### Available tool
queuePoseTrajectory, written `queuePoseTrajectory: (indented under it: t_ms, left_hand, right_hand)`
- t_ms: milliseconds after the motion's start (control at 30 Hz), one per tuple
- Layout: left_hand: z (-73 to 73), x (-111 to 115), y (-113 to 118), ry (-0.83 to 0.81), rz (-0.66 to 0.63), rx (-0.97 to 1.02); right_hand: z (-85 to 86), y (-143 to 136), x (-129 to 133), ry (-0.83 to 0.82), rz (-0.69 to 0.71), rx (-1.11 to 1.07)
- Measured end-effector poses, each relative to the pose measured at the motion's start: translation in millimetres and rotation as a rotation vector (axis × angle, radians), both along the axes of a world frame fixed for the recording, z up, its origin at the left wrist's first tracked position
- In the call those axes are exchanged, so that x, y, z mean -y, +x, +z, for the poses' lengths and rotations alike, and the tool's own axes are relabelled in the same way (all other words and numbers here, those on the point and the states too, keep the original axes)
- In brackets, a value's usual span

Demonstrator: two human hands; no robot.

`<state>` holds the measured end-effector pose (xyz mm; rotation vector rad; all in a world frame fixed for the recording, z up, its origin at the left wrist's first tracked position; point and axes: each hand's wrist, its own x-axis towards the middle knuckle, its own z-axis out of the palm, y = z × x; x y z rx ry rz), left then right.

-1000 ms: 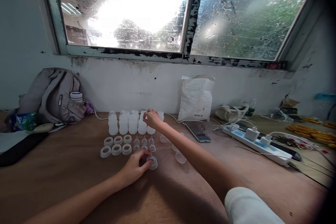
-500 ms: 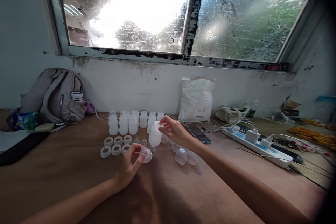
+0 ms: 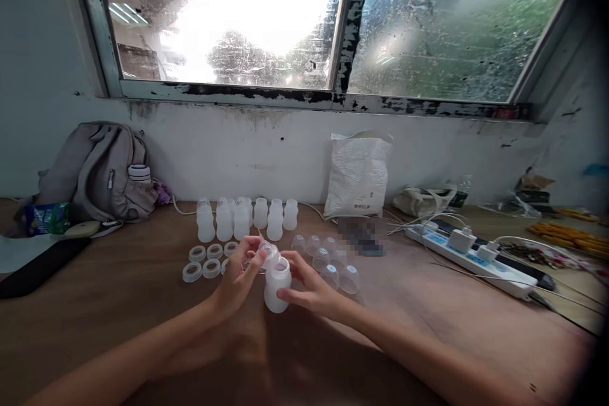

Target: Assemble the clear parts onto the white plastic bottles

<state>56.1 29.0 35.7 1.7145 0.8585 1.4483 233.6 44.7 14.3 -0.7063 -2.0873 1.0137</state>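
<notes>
My right hand (image 3: 316,290) is closed around a frosted white baby bottle (image 3: 276,290), which stands nearly upright with its open neck on top. My left hand (image 3: 234,278) pinches a translucent bottle nipple in its collar ring (image 3: 269,254), tip upward, just above and left of the bottle's mouth. Whether ring and neck touch, I cannot tell. Several loose collar rings (image 3: 192,272) lie in rows left of my left hand, which partly covers some. Beyond the hands, several frosted bottles (image 3: 275,222) stand in a group. Several clear dome caps (image 3: 349,279) sit right of my right hand.
Along the wall are a grey backpack (image 3: 102,171) on the left and a white plastic packet (image 3: 358,174). Right of the caps lies a partly blurred phone (image 3: 371,247). A white power strip (image 3: 476,263) with plugs and cables runs along the right side.
My right hand has brought the bottle down and nearer me, with its neck now up. My left hand has lifted and tilted the nipple and ring beside the bottle's neck.
</notes>
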Motion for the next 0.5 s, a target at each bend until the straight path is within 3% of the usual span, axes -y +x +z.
queuePoseTrajectory:
  t_ms: [167, 500]
  left_hand:
    - [-6.2, -3, 7, 0.056, 0.024, -0.200]
    - [-38.8, -9, 5, 0.137, -0.026, -0.196]
  right_hand:
    - [-21.0, -4, 2, -0.019, -0.022, 0.115]
    - [-17.1, -4, 5, 0.043, 0.024, 0.061]
